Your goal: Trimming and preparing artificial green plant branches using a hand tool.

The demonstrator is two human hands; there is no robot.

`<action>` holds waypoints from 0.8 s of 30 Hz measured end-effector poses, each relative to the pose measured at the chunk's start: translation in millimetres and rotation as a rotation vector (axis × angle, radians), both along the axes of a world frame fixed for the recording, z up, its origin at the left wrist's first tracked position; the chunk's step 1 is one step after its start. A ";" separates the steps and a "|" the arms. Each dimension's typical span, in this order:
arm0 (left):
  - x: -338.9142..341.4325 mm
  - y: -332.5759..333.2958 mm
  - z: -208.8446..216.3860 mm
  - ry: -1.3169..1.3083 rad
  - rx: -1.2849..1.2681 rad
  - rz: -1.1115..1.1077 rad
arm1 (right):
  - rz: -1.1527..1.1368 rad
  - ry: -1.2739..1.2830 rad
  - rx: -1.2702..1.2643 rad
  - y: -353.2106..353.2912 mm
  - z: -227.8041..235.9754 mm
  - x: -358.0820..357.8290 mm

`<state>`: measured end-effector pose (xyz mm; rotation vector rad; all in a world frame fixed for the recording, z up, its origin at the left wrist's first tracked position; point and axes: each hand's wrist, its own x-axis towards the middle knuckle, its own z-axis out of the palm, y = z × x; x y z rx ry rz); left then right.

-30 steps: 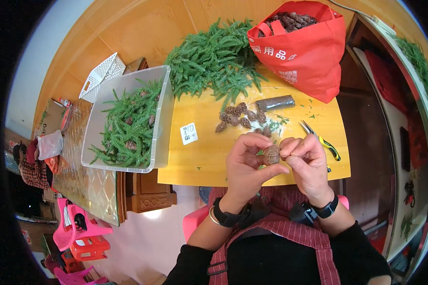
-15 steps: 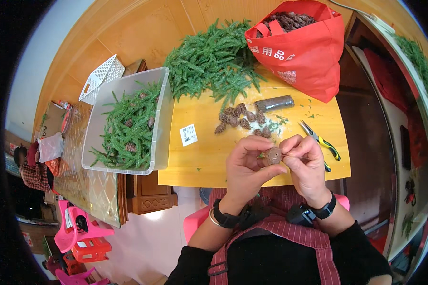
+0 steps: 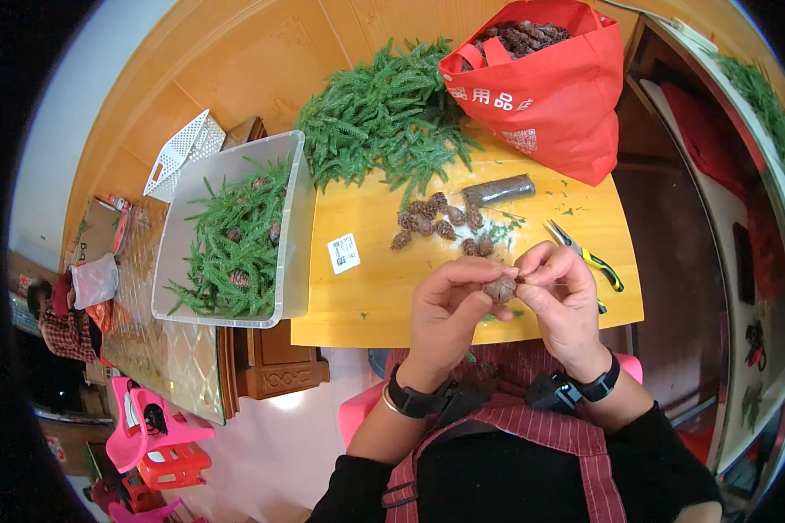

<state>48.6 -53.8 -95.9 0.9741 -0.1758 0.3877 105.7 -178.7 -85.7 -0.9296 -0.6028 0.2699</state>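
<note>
Between the thumb and fingers of my left hand (image 3: 447,301) is a small brown pine cone (image 3: 500,288), held over the table's near edge. My right hand (image 3: 556,292) is pinched closed at the cone's right side; whatever its fingertips grip is too small to make out. Just beyond my hands a loose group of brown pine cones (image 3: 425,223) lies on the yellow table (image 3: 358,305). Behind them is a dark roll in clear wrap (image 3: 498,189). Pliers with yellow and black handles (image 3: 600,268) rest to the right of my right hand.
A clear plastic bin (image 3: 301,261) of green sprigs and cones stands at the left. Green artificial pine branches (image 3: 384,113) are heaped at the back, beside a red bag (image 3: 567,113) full of cones. A white label (image 3: 344,253) lies on the table. Pink stools (image 3: 161,423) stand lower left.
The cone has been turned in my left fingers, and my right fingertips have come closer to it. The green bit by the cone no longer shows there. My view has shifted slightly.
</note>
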 end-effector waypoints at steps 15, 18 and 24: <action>1.5 9.4 -5.9 -0.047 -0.087 -0.170 | 0.214 -0.042 -0.066 -7.3 7.3 14.9; 0.8 8.2 -2.7 0.003 -0.026 -0.115 | 0.156 0.038 -0.109 -6.1 13.1 11.1; 0.3 10.8 -5.4 0.020 -0.028 -0.111 | 0.126 0.007 -0.073 -3.8 8.9 11.0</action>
